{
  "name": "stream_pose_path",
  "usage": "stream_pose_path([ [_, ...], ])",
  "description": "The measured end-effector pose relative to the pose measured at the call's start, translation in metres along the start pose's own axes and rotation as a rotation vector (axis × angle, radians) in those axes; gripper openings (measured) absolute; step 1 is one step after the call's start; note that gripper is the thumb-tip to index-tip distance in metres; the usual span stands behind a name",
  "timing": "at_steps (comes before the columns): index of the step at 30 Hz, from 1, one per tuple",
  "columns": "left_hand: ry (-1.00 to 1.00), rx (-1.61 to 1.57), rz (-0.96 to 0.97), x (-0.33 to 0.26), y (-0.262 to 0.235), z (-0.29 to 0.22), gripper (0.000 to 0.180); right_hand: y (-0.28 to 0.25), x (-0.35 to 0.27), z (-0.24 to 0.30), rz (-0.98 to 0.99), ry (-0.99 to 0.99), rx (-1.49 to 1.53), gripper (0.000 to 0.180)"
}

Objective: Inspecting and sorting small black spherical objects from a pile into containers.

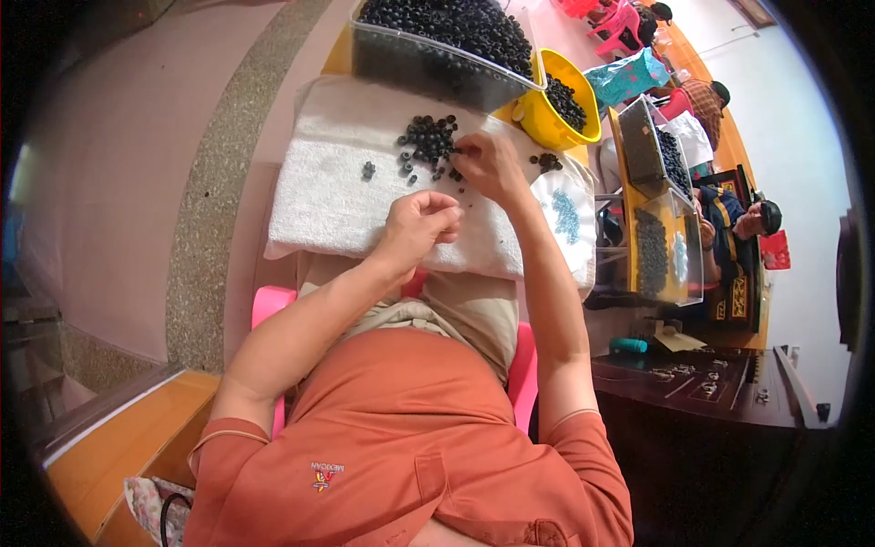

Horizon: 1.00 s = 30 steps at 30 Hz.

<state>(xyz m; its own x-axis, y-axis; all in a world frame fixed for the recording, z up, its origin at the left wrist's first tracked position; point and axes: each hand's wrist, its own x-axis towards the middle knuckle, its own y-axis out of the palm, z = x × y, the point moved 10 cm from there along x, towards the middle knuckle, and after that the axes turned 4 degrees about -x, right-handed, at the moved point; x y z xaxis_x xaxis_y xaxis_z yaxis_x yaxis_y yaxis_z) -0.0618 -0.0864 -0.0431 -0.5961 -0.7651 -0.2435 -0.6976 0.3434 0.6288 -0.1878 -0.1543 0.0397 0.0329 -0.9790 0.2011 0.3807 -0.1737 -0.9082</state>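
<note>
A white towel [337, 187] lies across my lap board. On it sits a small heap of black ring-shaped parts [428, 139]. My right hand [488, 164] reaches to the heap's right edge, fingertips pinching at the parts. My left hand [421, 223] hovers lower on the towel with fingers curled together; what it holds is too small to tell. One stray black part [368, 170] lies alone to the left. A few more black parts [547, 162] and a patch of pale blue small pieces [566, 214] lie at the towel's right end.
A clear bin [428, 59] full of black parts stands beyond the towel, a yellow bucket [547, 123] with more to its right. Other people sit at tables with clear bins [661, 246] on the right. A dark wooden table [711, 383] is lower right.
</note>
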Motion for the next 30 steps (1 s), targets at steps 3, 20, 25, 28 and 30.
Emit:
stream_pose_path([
  [3,0.004,-0.024,-0.024,0.001,-0.004,0.000,0.014,-0.007,-0.019,0.006,-0.046,-0.014,0.190,0.022],
  [20,-0.138,-0.144,0.107,-0.004,0.010,0.001,0.014,-0.010,-0.098,0.026,-0.010,0.054,0.718,0.017],
  [25,-0.172,-0.154,0.133,-0.006,0.014,0.001,0.018,0.001,-0.104,0.021,0.004,0.072,0.839,0.017],
  [28,-0.168,-0.142,0.156,-0.005,0.014,0.002,0.021,-0.013,-0.103,0.038,0.008,-0.010,0.764,0.019],
  [30,-0.171,-0.137,0.164,-0.006,0.016,0.000,0.021,-0.019,-0.105,0.046,0.007,-0.064,0.693,0.022],
])
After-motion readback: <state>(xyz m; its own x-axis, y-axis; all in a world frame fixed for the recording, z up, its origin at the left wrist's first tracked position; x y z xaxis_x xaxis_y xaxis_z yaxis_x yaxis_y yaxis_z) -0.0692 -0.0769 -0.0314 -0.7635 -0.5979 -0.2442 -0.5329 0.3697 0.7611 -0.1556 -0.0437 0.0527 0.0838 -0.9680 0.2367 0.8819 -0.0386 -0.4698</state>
